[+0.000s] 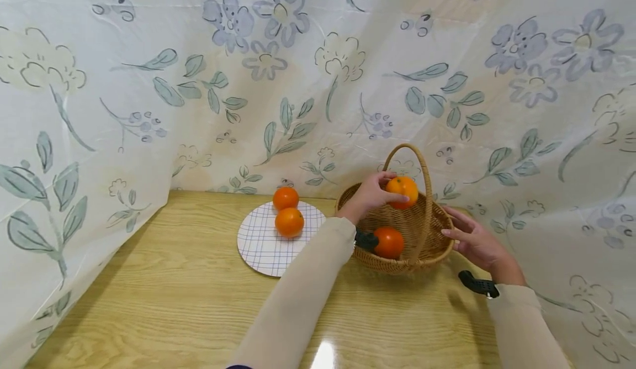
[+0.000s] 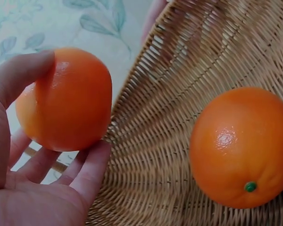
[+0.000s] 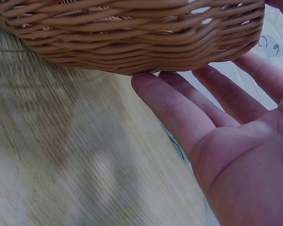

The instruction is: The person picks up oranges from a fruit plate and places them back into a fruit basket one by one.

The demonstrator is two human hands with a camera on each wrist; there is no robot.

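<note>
My left hand [image 1: 371, 193] grips an orange [image 1: 403, 191] over the wicker basket [image 1: 432, 256], beneath its arched handle. In the left wrist view, the thumb presses one side of this fruit and the fingers curl round its underside. A second orange [image 2: 243, 148], with a small green stem spot, lies inside the basket. At the basket's right end is my right hand [image 1: 474, 243], its thumb over the rim and its other fingers outside. The right wrist view has those fingertips [image 3: 144, 84] against the basket's lower edge.
Left of the basket, a round white mat with a blue grid [image 1: 260, 242] bears two more oranges [image 1: 289, 222], one behind the other. The wooden table [image 1: 164, 280] meets a floral cloth [image 1: 278, 93] hanging behind it and along both sides.
</note>
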